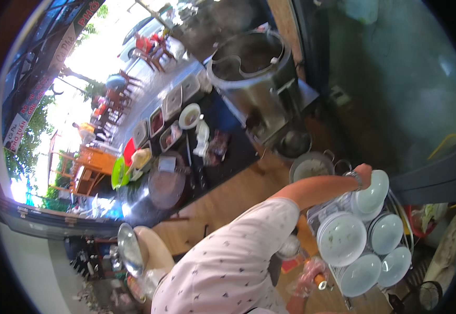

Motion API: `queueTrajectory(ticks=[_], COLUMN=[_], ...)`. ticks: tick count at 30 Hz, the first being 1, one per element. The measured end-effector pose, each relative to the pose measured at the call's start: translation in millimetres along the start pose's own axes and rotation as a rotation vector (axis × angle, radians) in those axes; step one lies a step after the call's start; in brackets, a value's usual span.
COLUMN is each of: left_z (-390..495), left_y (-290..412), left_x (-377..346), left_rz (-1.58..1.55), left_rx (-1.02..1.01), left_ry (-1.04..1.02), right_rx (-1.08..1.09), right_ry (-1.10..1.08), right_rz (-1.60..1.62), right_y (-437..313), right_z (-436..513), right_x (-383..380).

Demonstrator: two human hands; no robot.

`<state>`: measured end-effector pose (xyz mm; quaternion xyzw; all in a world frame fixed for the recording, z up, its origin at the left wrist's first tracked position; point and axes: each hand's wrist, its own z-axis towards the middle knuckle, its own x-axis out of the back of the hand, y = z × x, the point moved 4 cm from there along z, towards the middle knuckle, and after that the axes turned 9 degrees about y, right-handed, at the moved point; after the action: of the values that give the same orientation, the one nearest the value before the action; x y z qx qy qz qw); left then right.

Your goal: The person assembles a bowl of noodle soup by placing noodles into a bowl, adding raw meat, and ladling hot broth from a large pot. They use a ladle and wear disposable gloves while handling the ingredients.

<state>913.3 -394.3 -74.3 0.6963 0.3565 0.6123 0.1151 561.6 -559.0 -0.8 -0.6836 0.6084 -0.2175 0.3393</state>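
Note:
My left hand (364, 176), with a metal-banded watch on its wrist, reaches across to the far side of the bowl rack. Its fingers grip the rim of a white bowl (374, 192), tilted over another white bowl below it. Nearer me stands a stack of white bowls (342, 238), the top one holding bits of green. My right hand (310, 272), in a clear plastic glove, is low by the near side of the rack. It is closed around an orange-brown handle (320, 281) with a metal end; the tool's other end is hidden.
More bowl stacks (386, 234) fill the wire rack (410, 235). A large steaming steel pot (251, 94) stands ahead, beside a smaller pot (312, 167). On the dark counter (232, 157) are food containers (172, 137), a round chopping block (166, 184) and a green basin (119, 172).

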Motion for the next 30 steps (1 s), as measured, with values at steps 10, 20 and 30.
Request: queueTrajectory(ticks=[10, 20, 30], left_z=[-118.6, -356.4, -487.8], left_y=[-71.2, -245.0, -346.1], left_x=[234.7, 317.0, 377.8], left_rz=[-0.549, -1.387, -1.631], left_rx=[0.199, 0.501, 0.640], left_ry=[0.266, 0.205, 0.205], right_rx=[0.164, 0.467, 0.935], right_ry=[0.055, -0.021, 0.020], right_rz=[0.050, 0.062, 0.002], right_y=[-44.3, -118.6, -223.3], right_z=[6.7, 38.4, 18.5], right_x=[-20.4, -146.3, -283.6])
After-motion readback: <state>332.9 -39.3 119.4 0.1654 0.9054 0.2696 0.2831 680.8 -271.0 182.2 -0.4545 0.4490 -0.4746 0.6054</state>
